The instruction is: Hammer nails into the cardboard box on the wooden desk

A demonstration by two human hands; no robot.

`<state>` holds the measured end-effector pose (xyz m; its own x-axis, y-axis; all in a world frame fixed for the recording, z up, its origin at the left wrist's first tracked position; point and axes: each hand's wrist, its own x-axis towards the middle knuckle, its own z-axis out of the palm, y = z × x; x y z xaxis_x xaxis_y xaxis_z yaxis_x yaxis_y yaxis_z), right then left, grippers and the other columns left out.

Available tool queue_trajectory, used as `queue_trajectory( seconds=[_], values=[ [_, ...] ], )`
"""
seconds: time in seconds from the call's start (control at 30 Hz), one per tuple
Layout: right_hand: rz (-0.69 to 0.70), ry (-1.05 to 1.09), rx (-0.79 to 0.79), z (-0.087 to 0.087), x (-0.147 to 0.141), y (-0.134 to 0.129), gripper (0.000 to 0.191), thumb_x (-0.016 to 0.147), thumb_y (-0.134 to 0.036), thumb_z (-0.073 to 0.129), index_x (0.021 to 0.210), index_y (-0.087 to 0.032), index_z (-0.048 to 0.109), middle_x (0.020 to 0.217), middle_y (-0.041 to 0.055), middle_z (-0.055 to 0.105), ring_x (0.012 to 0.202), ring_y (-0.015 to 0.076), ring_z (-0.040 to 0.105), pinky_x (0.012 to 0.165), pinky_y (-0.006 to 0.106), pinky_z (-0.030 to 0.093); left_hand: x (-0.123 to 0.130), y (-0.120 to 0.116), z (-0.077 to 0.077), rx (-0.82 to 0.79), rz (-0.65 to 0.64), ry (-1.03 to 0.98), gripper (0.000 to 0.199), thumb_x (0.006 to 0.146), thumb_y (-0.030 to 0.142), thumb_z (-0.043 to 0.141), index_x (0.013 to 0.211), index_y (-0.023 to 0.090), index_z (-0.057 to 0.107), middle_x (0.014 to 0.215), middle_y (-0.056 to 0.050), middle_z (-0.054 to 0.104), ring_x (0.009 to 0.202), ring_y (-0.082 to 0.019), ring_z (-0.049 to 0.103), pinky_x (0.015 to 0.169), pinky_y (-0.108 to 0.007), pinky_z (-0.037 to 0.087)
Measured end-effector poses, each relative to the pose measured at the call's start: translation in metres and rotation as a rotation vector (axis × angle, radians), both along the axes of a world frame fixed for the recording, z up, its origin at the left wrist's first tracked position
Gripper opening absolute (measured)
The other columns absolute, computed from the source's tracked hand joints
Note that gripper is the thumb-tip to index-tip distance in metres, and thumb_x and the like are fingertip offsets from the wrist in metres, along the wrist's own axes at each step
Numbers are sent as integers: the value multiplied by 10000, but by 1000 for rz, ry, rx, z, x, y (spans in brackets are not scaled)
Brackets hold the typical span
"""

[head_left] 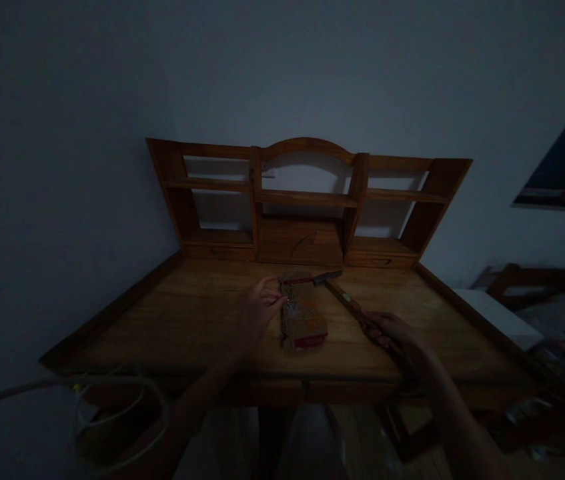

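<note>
Fingers work over a wide bench: the right hand's wrap a hammer, its head beside the far right corner of a battered cardboard box. The left hand's reach the box's left side — pinching anything, I cannot tell. Work looks unfinished — tool in hand, no result visible.

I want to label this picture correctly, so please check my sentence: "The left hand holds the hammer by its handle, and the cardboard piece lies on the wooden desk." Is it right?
Not quite: the head view shows the right hand holding the hammer by its handle. The cardboard piece does lie on the wooden desk.
</note>
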<state>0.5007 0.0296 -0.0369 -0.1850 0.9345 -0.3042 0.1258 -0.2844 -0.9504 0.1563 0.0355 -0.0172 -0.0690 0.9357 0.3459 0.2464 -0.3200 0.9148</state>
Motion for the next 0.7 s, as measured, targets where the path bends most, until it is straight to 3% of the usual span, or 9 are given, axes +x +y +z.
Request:
queue_trajectory(
  seconds=[0.23,0.7],
  values=[
    [-9,19,5,5,-2,-4,375,821,-514,605,740,-154,537,560,-52,413,406,30,301,352,160,253,18,5,-17,25,-18,56,459,796,256,659,1216,298,479,827,-49,675,754,-179,684,685,-312,559],
    [-10,-32,11,9,-5,-5,386,839,-517,579,747,-144,539,550,-53,435,384,21,314,335,145,238,30,9,-24,80,-29,123,322,810,167,605,1108,236,507,807,11,673,710,-130,669,652,-231,517]
  ],
)
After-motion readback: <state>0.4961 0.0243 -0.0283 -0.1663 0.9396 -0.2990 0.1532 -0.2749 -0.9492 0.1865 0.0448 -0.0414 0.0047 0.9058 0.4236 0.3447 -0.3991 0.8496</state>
